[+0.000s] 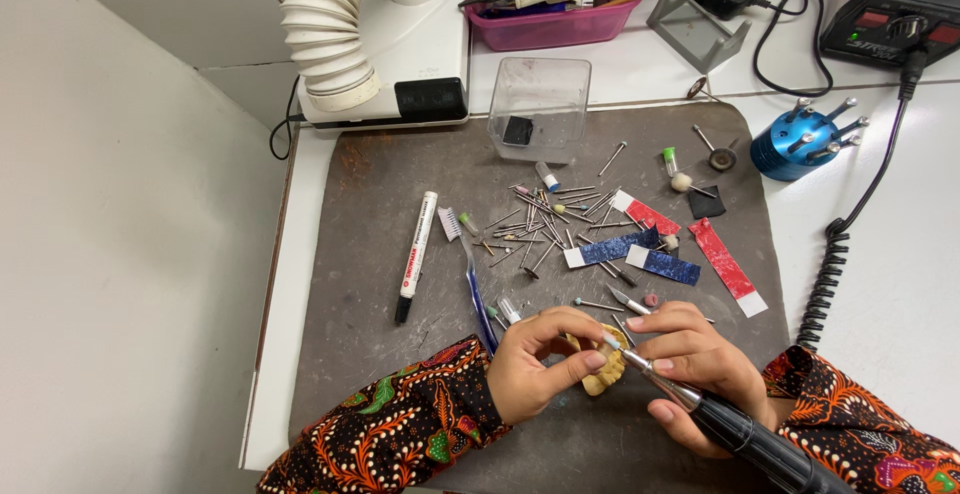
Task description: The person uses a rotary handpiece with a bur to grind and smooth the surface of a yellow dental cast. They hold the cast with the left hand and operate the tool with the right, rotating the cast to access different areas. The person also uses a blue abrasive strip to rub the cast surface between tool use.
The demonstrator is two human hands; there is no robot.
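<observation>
Two hands meet at the near edge of the grey mat [400,284], both sleeves in a patterned orange-and-black fabric. The left hand [540,366] is curled, fingers and thumb pinching a pale yellow dental cast [604,374], palm turned toward the right. The right hand [695,369] grips a black rotary handpiece [745,434] like a pen, its slim metal tip angled up and left so that it sits at the cast between the two thumbs. The handpiece body runs down and right toward the frame edge.

Just beyond the hands lie a blue toothbrush [478,289] and a black-capped marker [416,256]. Farther out, loose burs [545,219] are scattered over the mat, beside red and blue paper strips [728,266]. A clear plastic tub [540,106] stands behind them, and a blue bur holder [800,139] rests on the white desk [900,284] to the right. At the far edge sit a white ribbed hose [325,24] and a pink tray [560,19].
</observation>
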